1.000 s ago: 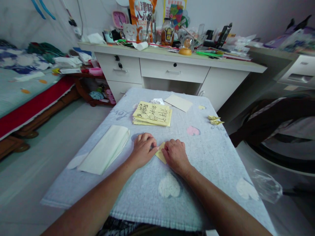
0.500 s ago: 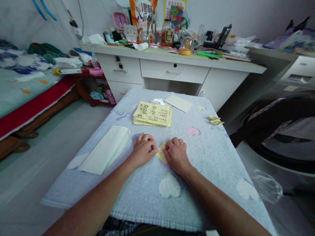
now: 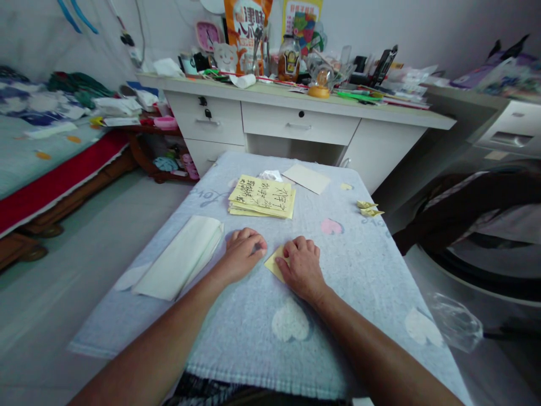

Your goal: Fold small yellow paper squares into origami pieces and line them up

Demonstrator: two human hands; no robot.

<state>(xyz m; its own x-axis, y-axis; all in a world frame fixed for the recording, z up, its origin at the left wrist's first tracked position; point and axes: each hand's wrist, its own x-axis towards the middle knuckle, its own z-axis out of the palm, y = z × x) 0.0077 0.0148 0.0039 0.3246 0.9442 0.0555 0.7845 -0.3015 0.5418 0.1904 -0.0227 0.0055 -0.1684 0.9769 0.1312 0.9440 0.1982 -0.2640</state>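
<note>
Fingers of my left hand (image 3: 244, 254) are loosely curled over the cloth (image 3: 363, 265), thumb close to forefinger; from the head view I cannot tell whether the tips quite meet, and no paper shows between them. Half a second ago they were at the left corner of the small yellow paper (image 3: 273, 264) — now a strip of cloth lies between. My right hand (image 3: 302, 265) has the paper to itself, its thumb lying on the upper face, further in than it was, the other fingers bent over the rest. Whether they pinch it or only press it down I cannot tell, since the hand covers much of it. So the paper sits just right of my left fingers and under my right ones, its left corner bared; as I judge it, the right hand alone steadies the work — the left is free.

Ahead of my left fingers lies a stack of written yellow sheets (image 3: 262, 197); folded white paper (image 3: 180, 259) lies to their left. Well beyond my right fingers, rightward, sit two small folded yellow pieces (image 3: 368, 211).
</note>
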